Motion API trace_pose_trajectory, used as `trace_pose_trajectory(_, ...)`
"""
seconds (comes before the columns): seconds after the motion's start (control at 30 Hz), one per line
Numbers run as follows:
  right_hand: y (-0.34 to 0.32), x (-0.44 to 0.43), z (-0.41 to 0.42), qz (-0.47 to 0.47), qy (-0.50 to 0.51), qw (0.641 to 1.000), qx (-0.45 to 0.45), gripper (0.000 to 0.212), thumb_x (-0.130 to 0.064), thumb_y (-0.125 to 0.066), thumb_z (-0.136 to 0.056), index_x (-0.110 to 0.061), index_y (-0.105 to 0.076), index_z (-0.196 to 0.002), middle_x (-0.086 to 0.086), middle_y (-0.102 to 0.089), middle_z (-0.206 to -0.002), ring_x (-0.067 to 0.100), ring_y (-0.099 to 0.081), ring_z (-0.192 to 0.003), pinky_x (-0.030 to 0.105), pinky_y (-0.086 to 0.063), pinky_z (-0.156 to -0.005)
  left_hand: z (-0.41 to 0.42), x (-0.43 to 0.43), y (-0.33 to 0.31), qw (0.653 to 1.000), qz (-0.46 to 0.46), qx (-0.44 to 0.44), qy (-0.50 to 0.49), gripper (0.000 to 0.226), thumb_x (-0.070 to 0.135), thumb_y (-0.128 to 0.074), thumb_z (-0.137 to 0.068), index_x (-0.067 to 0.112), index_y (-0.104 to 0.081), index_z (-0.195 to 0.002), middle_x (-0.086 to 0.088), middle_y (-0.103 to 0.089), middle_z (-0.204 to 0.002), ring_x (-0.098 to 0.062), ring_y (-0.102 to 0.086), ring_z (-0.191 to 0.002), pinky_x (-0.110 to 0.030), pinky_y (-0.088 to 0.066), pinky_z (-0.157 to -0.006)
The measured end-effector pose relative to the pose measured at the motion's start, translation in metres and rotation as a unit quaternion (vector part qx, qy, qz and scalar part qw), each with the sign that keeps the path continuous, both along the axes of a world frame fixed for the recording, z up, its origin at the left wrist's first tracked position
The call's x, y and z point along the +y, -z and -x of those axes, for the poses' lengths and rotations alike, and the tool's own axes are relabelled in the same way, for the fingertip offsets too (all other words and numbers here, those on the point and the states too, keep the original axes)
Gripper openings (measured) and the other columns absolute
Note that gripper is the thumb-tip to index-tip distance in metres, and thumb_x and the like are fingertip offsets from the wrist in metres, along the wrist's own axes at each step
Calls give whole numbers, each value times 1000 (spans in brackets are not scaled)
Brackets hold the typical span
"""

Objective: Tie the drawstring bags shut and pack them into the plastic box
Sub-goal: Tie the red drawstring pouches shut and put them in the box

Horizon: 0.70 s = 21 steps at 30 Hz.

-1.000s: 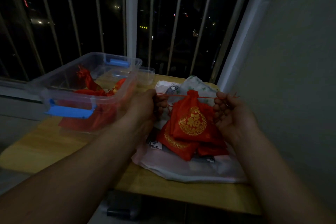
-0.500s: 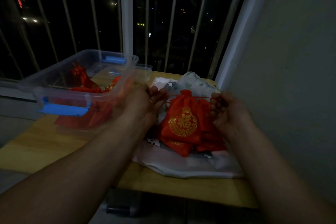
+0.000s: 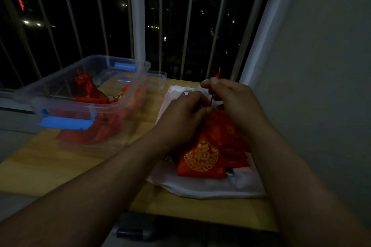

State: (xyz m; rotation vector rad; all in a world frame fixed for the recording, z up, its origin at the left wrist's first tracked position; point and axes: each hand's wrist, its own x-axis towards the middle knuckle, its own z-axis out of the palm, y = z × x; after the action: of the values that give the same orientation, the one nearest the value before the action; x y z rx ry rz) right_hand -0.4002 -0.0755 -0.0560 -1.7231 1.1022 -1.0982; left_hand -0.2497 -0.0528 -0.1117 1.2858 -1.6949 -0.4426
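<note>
Both hands meet over the right side of a wooden table (image 3: pixel 50 166), working on a red drawstring bag (image 3: pixel 202 156) with a gold emblem on its front. The bag lies on a pale cloth (image 3: pixel 210 188), its gathered neck pointing up toward the hands and its bottom toward the near table edge. The left hand (image 3: pixel 184 114) has its fingers curled in at the bag's neck, fingertips pinching the lower part of the thin red cord (image 3: pixel 211 98). The right hand (image 3: pixel 234 102) is just beside it and slightly higher, with thumb and forefinger closed on the same cord, whose frayed end sticks up above the fingers. More red bags (image 3: pixel 234 154) lie on the cloth touching the first one, partly under the right wrist; how many I cannot tell. Well apart to the left stands a clear plastic box (image 3: pixel 66 102) with 2 blue latches (image 3: pixel 66 123), open at the top, with several red bags (image 3: pixel 88 90) already in it. Behind the table are white window bars (image 3: pixel 138 26) against a dark night view, and a plain wall (image 3: pixel 321 86) on the right.
</note>
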Motion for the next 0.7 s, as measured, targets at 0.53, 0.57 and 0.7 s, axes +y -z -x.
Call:
trace_pose_trajectory(0.53, 33, -7, 10, -104, -72, 990, 56, 8, -26, -73, -94, -21, -80, -96, -3, -80, -92, 12, -76, -89, 28, -58, -80, -4, 4, -12, 973, -88, 214, 5, 25, 27, -51, -107, 5, -61, -102, -1, -58, -59, -10, -45, -45, -21, -37, -43)
trace_pose_trajectory(0.57, 32, -4, 9, -94, -81, 991, 55, 8, -24, -73, -95, -21, -80, -98, -5, -80, -92, 9, -75, -87, 24, -57, -78, -3, 4, -12, 975, -82, 205, 5, 24, 27, -52, -107, 6, -62, -100, 0, -57, -58, -9, -45, -45, -20, -37, -43)
trace_pose_trajectory(0.7, 33, 0, 6, -71, -70, 993, 56, 9, -19, -72, -95, -22, -81, -97, -5, -79, -94, 13, -74, -92, 28, -57, -83, -4, 6, -12, 980, -76, 185, 14, 22, 29, -55, -106, 10, -63, -98, 1, -55, -55, -10, -45, -45, -21, -37, -43)
